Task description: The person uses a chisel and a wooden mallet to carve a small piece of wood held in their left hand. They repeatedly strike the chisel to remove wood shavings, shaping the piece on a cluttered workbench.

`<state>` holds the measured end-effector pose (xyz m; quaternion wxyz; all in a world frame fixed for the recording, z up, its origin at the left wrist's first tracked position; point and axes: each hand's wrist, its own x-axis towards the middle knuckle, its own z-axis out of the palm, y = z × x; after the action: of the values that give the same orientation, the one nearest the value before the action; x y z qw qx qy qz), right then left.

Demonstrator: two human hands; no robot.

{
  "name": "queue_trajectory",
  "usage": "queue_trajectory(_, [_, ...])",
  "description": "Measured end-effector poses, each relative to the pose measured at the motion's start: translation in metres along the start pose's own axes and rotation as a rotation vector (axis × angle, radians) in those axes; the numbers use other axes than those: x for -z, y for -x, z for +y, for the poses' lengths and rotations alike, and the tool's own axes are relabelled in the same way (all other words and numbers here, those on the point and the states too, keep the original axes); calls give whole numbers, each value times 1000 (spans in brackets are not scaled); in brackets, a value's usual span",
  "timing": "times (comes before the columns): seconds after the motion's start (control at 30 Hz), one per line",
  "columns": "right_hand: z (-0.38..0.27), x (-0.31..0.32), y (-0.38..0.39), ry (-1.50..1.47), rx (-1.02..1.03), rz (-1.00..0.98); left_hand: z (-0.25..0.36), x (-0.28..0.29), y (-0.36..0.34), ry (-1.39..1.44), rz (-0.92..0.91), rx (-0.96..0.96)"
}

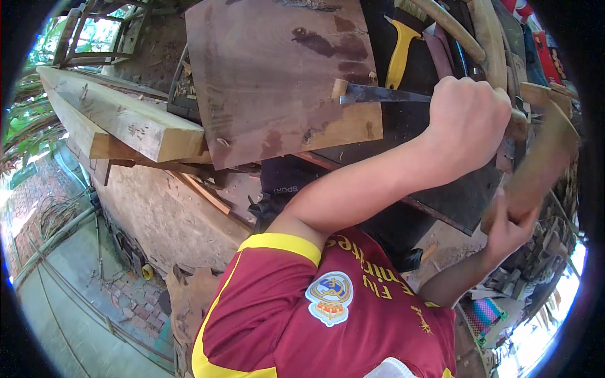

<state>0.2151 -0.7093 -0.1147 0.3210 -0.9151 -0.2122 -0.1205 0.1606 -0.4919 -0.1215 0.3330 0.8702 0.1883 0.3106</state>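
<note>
My left hand [469, 120] is closed in a fist around the handle of a chisel, and the handle is mostly hidden by the fingers. The chisel's flat metal blade [384, 96] points left across a brown wooden board [271, 75]. Its tip meets the board beside a small pale patch of bare wood [339, 88]. Farther right, my right hand [509, 230] grips a wooden mallet [547, 157], blurred by motion and held apart from the chisel. Dark stains mark the board's face.
Behind the chisel lies a yellow-handled brush [401, 53] on a dark surface, near a curved wooden piece [457, 31]. Thick pale timber beams [135, 123] stretch off to the left. Scrap wood [529, 277] is piled at the right, with a woven colourful item [484, 318] below.
</note>
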Motion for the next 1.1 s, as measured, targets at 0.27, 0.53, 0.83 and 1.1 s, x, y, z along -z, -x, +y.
queue_trajectory(0.27, [-13, 0, 10, 104, 101, -81, -2, 0, -1, -27, -7, 21])
queue_trajectory(0.53, [-24, -19, 20, -37, 184, -90, -5, -3, 2, -196, 30, 52])
queue_trajectory(0.83, [-19, -5, 20, -673, -281, 227, -11, 13, -1, -155, 62, 92])
queue_trajectory(1.1, [7, -2, 65, -446, -161, 91, 30, 1, 11, 48, -65, -87])
